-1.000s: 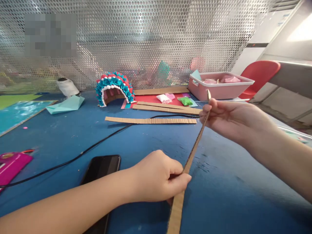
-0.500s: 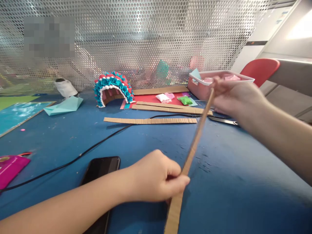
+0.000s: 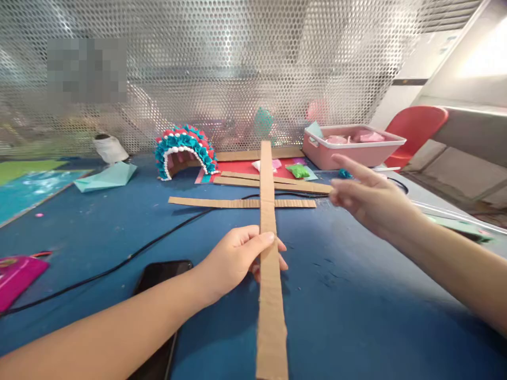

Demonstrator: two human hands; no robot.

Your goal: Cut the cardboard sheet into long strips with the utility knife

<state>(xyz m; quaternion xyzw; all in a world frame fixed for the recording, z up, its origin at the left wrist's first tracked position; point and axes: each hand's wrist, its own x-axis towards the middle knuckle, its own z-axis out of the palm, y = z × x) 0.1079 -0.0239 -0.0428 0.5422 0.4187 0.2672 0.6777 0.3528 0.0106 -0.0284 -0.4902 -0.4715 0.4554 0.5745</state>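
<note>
A long cardboard strip [image 3: 268, 295] stretches away from me above the blue table. My left hand [image 3: 247, 253] grips it near the middle, thumb on top and fingertips showing past its right edge. To the right, my right hand [image 3: 366, 198] is off the strip, holding nothing, with its index finger stretched out and the other fingers partly bent. Beyond the held strip, another cardboard strip [image 3: 206, 202] lies crosswise on the table. Further back lie more cardboard strips [image 3: 241, 181], near the right hand's fingertips.
An arch [image 3: 186, 140] with blue and red decoration stands at the back. Right of it are a green packet [image 3: 298, 171] and a pink basket [image 3: 352, 150]. A black phone [image 3: 158, 279] lies under my left forearm, beside a black cable [image 3: 130, 257]. Perforated metal [image 3: 237, 68] borders the back.
My right hand has let go of the strip's far end and opened. The strip has swung left to point straight ahead, and my left hand has shifted slightly up and left.
</note>
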